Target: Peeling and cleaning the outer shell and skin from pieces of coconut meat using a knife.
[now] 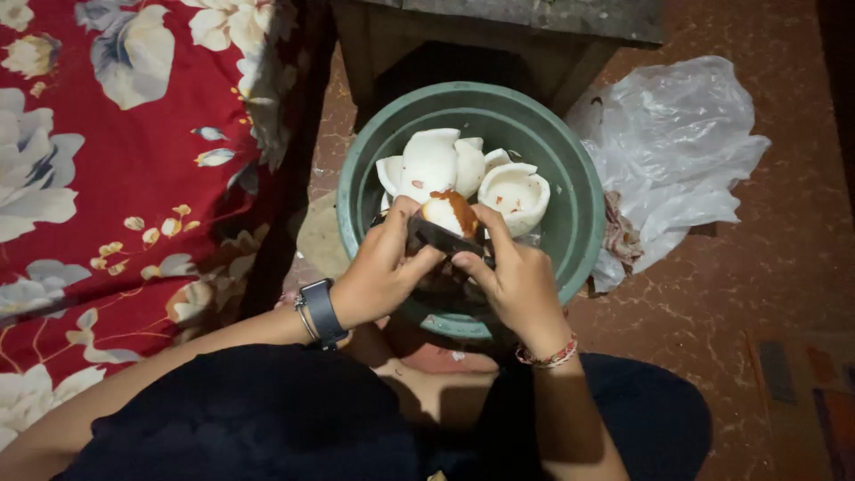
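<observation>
We find the left hand point(378, 272) clasping a partly pared coconut piece point(450, 214) over the green basin point(570, 267); the right hand point(512, 276) grips a dark blade point(445, 239). Several white pieces point(445, 165) lie finished inside; brown skin remains on this one, we judge.

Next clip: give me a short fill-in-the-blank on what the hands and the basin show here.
1. The white coconut pieces lie inside a round ____ basin.
2. The left hand wears a dark ____ at the wrist.
3. Both hands, the right hand too, grip a piece partly covered in ____ skin.
4. To the basin's right lies a crumpled clear plastic ____.

Missing words: green; watch; brown; bag
</observation>
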